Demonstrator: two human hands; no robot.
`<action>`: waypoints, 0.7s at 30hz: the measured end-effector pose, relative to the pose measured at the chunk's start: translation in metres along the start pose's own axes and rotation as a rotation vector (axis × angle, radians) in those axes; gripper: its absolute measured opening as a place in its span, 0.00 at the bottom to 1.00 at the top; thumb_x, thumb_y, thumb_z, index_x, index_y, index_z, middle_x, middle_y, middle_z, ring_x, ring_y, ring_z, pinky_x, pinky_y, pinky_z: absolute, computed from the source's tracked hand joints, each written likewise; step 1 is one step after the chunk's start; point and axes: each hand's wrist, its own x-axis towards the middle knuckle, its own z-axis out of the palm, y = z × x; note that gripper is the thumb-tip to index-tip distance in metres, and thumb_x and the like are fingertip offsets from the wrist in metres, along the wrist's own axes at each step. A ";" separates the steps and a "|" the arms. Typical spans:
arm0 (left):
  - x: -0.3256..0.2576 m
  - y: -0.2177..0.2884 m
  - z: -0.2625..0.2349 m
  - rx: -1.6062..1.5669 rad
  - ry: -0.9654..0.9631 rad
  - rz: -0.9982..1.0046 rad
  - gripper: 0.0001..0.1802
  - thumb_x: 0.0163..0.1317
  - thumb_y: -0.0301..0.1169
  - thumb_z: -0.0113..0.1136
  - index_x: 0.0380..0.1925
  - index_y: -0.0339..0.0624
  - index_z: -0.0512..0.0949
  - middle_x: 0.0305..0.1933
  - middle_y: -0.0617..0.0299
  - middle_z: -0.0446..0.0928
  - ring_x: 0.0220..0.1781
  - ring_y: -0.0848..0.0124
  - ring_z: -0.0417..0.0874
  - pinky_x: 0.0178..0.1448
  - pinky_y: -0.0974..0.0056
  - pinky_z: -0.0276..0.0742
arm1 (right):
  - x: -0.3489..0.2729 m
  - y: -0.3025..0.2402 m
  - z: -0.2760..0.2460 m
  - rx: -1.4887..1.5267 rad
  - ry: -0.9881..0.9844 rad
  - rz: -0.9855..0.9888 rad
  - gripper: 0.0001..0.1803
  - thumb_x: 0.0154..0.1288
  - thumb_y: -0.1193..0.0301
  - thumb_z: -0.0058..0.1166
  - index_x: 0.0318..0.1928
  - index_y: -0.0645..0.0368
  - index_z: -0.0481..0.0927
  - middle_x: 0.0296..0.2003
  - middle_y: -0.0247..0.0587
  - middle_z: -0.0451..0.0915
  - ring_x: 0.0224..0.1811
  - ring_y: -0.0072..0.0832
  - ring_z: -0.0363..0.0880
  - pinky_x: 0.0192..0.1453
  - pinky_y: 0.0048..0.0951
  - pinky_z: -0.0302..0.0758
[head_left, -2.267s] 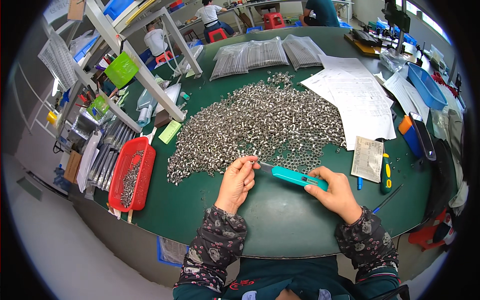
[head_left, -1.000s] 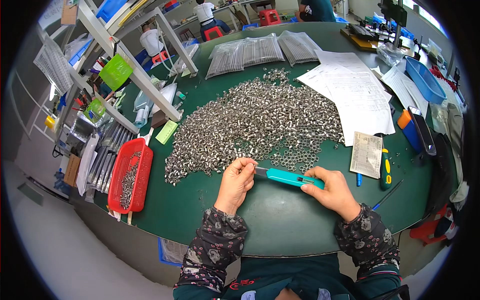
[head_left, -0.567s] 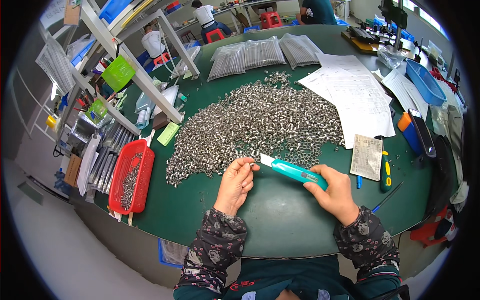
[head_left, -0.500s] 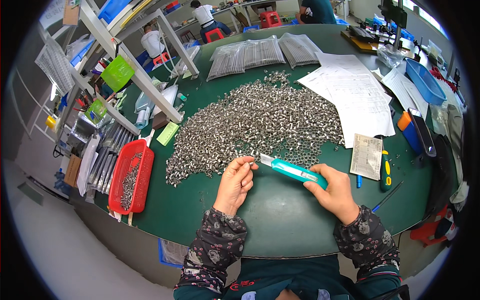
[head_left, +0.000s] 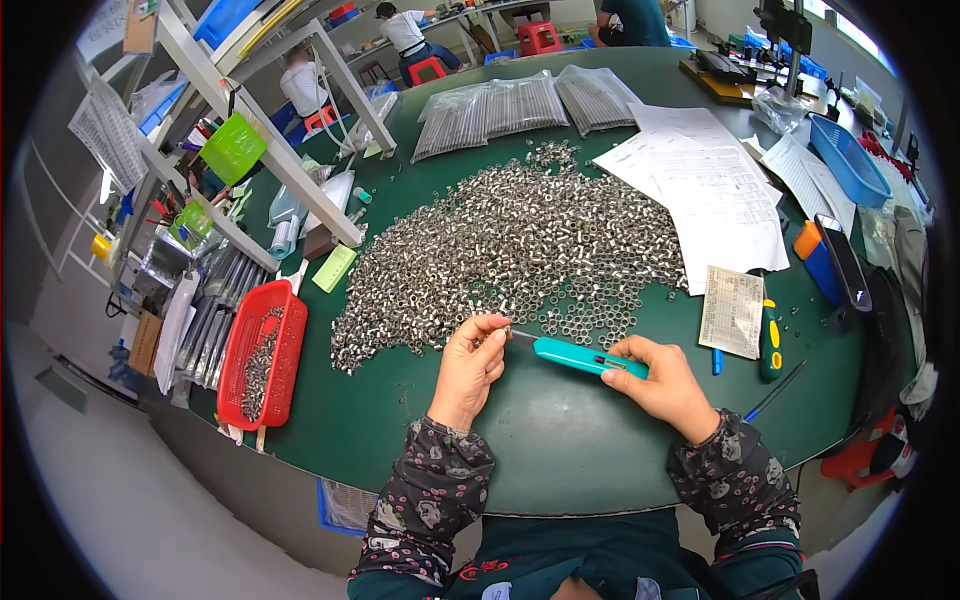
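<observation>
A teal utility knife lies in my right hand, its thumb and fingers closed round the rear of the handle. The bared blade points left and reaches the fingertips of my left hand. That hand is closed in a pinch on a small metal ring, mostly covered by the fingers. Just beyond both hands spreads a large heap of small metal rings on the green table.
On the left stands a red basket with more metal pieces. Bagged metal tubes lie behind the heap. Paper sheets, a card, a yellow-green handled tool and a phone are at right. A shelf frame rises left.
The knife has rolled in my right hand, and its blade now lies lower and edge-on at the left fingertips. My left hand has barely moved.
</observation>
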 end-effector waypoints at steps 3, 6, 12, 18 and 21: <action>-0.001 0.000 -0.001 0.045 -0.024 0.007 0.07 0.58 0.23 0.51 0.38 0.37 0.72 0.28 0.67 0.69 0.16 0.87 0.56 0.16 0.80 0.49 | 0.000 0.001 0.000 0.017 -0.037 0.045 0.14 0.49 0.66 0.59 0.33 0.63 0.76 0.19 0.41 0.74 0.20 0.23 0.71 0.25 0.24 0.66; 0.001 -0.003 -0.003 0.081 -0.038 -0.011 0.07 0.58 0.23 0.51 0.38 0.36 0.72 0.27 0.68 0.69 0.16 0.87 0.56 0.16 0.80 0.49 | 0.000 0.003 0.000 0.039 -0.005 0.017 0.15 0.47 0.62 0.59 0.32 0.60 0.76 0.18 0.45 0.74 0.20 0.38 0.73 0.25 0.33 0.67; 0.002 -0.001 -0.005 -0.124 -0.031 -0.106 0.08 0.58 0.24 0.51 0.39 0.35 0.72 0.28 0.66 0.70 0.17 0.86 0.57 0.16 0.80 0.51 | -0.002 -0.006 0.004 -0.229 0.413 -0.417 0.14 0.45 0.69 0.61 0.33 0.61 0.75 0.25 0.43 0.76 0.23 0.38 0.75 0.25 0.31 0.70; -0.001 0.000 -0.008 -0.151 -0.023 -0.109 0.08 0.59 0.24 0.50 0.39 0.36 0.72 0.30 0.64 0.70 0.17 0.86 0.57 0.16 0.81 0.52 | -0.001 -0.001 0.003 -0.113 0.171 -0.215 0.14 0.47 0.65 0.59 0.33 0.59 0.76 0.24 0.46 0.76 0.25 0.40 0.76 0.28 0.33 0.70; 0.000 -0.002 -0.008 -0.136 -0.034 -0.107 0.08 0.59 0.24 0.49 0.38 0.36 0.72 0.30 0.64 0.70 0.17 0.86 0.57 0.16 0.81 0.52 | -0.003 -0.004 0.001 -0.085 0.091 -0.128 0.15 0.46 0.68 0.60 0.33 0.64 0.75 0.23 0.47 0.75 0.23 0.36 0.75 0.29 0.28 0.70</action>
